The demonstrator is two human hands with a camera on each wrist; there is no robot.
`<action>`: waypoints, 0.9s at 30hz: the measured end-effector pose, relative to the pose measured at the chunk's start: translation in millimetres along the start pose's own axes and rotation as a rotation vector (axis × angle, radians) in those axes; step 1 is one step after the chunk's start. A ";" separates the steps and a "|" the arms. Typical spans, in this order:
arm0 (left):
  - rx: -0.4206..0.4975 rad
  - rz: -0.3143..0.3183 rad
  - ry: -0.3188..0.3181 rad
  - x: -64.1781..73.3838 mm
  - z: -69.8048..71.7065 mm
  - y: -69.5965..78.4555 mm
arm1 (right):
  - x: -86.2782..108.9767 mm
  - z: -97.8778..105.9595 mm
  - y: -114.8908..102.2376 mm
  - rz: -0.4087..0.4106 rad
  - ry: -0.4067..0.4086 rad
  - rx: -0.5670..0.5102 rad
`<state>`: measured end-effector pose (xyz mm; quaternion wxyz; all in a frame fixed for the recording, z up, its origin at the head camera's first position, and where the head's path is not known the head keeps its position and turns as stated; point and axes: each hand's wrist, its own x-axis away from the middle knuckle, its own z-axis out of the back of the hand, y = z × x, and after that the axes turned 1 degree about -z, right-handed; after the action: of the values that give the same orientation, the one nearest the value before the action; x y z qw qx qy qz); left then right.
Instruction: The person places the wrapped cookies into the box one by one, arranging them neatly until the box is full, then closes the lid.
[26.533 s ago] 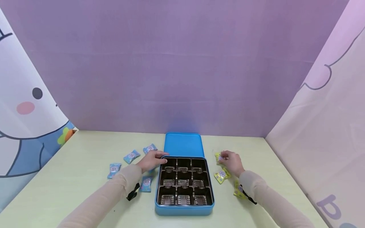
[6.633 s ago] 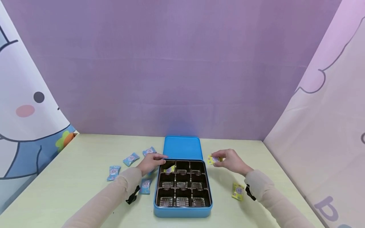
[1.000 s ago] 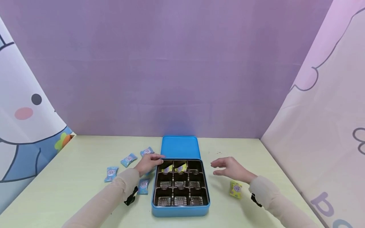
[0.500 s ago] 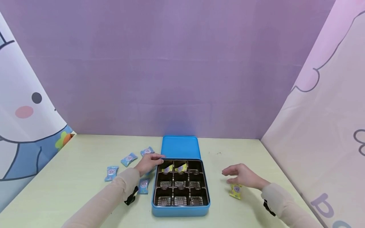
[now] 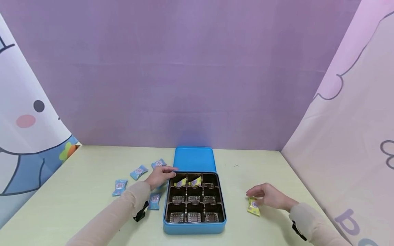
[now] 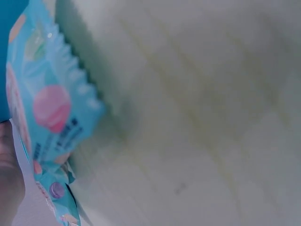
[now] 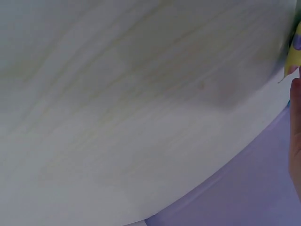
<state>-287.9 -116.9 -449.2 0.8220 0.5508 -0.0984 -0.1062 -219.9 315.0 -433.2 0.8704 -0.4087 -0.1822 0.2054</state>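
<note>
A blue tin (image 5: 195, 228) with a dark tray of several compartments stands at the middle of the table. In the head view my left hand (image 5: 160, 176) holds its far left corner, thumb and fingers at the rim. Two yellow wrapped candies (image 5: 180, 182) sit in the far left and far middle compartments. To the right of the tin, my right hand (image 5: 272, 196) pinches another yellow wrapped candy (image 5: 253, 209) between thumb and fingers, low at the table. In the right wrist view only that candy's edge (image 7: 294, 59) and a finger show.
Left of the tin lie several blue wrapped candies (image 5: 120, 187), one partly hidden by my left hand; the left wrist view shows a blue candy (image 6: 47, 103) close up. A blue lid (image 5: 195, 159) lies behind the tin. A purple backdrop (image 5: 184, 75) rises at the table's far edge.
My right hand has moved right and toward me from beside the tin and taken hold of the yellow candy, which now tilts slightly. The left hand stays on the tin.
</note>
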 end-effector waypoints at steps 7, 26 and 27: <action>0.001 -0.010 0.005 0.6 -0.3 0.5 | 3.6 -4.2 3.1 0.042 -0.004 0.050; 0.008 -0.020 0.018 -0.1 -1.4 -0.8 | 8.6 -12.6 4.6 -0.008 0.131 0.124; 0.007 -0.019 0.019 -0.4 -1.7 -1.3 | 8.9 -13.2 5.4 -0.015 0.142 0.130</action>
<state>-287.9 -115.7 -451.1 0.8200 0.5555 -0.0856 -0.1082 -207.1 314.3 -444.0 0.9073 -0.3636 -0.1094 0.1806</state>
